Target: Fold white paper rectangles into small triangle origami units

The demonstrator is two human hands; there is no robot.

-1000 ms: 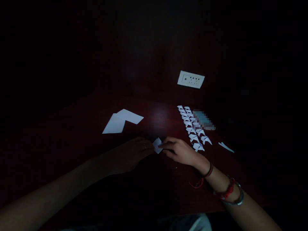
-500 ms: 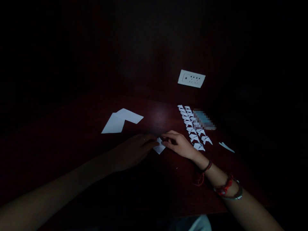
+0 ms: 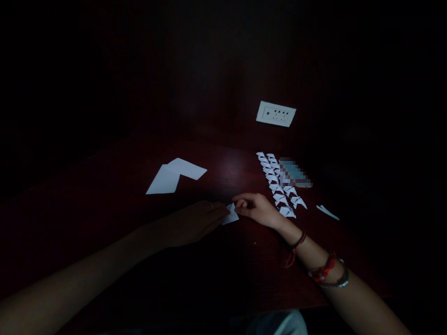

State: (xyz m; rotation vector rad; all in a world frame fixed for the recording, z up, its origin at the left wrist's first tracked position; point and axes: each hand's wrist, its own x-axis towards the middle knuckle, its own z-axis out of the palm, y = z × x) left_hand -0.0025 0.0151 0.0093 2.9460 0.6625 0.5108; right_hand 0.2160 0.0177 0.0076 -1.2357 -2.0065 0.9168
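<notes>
A small folded piece of white paper (image 3: pixel 231 217) lies on the dark red table between my two hands. My left hand (image 3: pixel 197 219), in deep shadow with a ring on one finger, has its fingers together on the paper's left side. From the right, my right hand (image 3: pixel 259 210) holds the paper's other edge with thumb and bent fingers. The fingertips cover part of the folds. Two rows of small folded white paper pieces (image 3: pixel 275 188) stand to the right of my right hand.
Larger white paper sheets (image 3: pixel 164 179) lie at the back left. Beside the rows is a pixelated phone-like object (image 3: pixel 296 173). Thin white strips (image 3: pixel 327 212) rest farther right. A socket panel (image 3: pixel 275 114) is on the wall behind the dark red table (image 3: pixel 258 279).
The small paper has gone from a diamond outline to a more triangular one with a raised point. Both hands stay close to it, with the fingers slightly shifted.
</notes>
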